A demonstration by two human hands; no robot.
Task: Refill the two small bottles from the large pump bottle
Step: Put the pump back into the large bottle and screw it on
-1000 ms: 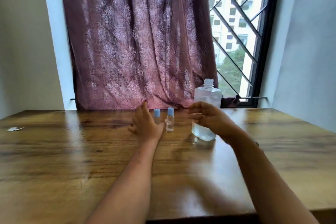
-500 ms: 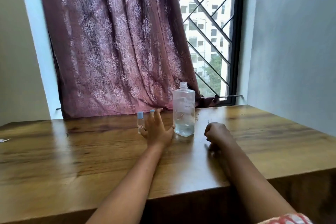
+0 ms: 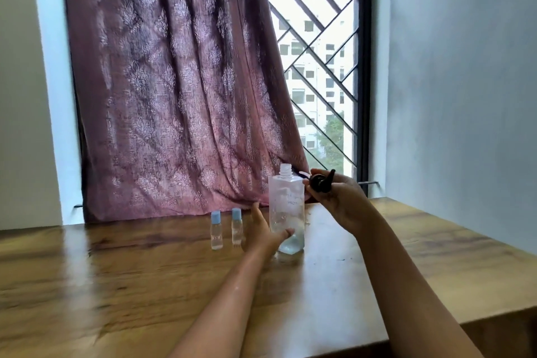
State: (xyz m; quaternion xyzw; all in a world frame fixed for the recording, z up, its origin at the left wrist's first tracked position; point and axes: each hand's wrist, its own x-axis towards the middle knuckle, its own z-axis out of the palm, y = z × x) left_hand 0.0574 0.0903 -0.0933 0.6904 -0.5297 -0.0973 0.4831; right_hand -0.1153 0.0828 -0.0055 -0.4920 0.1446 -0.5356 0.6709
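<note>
Head view: the right hand (image 3: pixel 340 200), down on the table (image 3: pixel 116 285) half a second earlier, now holds the black pump head (image 3: pixel 319 183) raised at 3 o'clock of the large bottle (image 3: pixel 286 206), whose neck is open. The left hand (image 3: pixel 266 237) grips the bottle's base. The first small bottle (image 3: pixel 216 229) and second small bottle (image 3: pixel 236 227) stand capped at its 9 o'clock, so refilling has probably not begun.

A wooden table (image 3: pixel 116 285) fills 6 o'clock. At 12, a maroon curtain (image 3: pixel 174 81) half-covers a daylit grilled window (image 3: pixel 319 67). A pale blue wall (image 3: pixel 465 67) stands at 3.

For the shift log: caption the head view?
Left hand grips the uncapped large bottle, right hand holds the black pump beside its neck; two capped small bottles stand nearby.
</note>
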